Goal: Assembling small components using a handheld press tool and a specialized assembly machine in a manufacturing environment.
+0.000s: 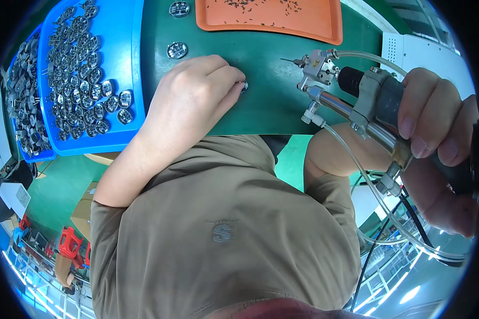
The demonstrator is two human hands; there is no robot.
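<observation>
Left grip [197,87] pinches a part [245,87] at twelve o'clock, right grip [436,119] wraps the tool [371,95] at two, blue tray [120,58] at ten

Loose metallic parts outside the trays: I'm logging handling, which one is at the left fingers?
The rightmost part, mostly hidden at the left hand's fingers; the two others lie farther left, away from them.

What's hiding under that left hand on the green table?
A bit of a small shiny piece peeks out beside the left hand, with green table around it. The rest of the piece and whatever is under the palm are covered.
</observation>
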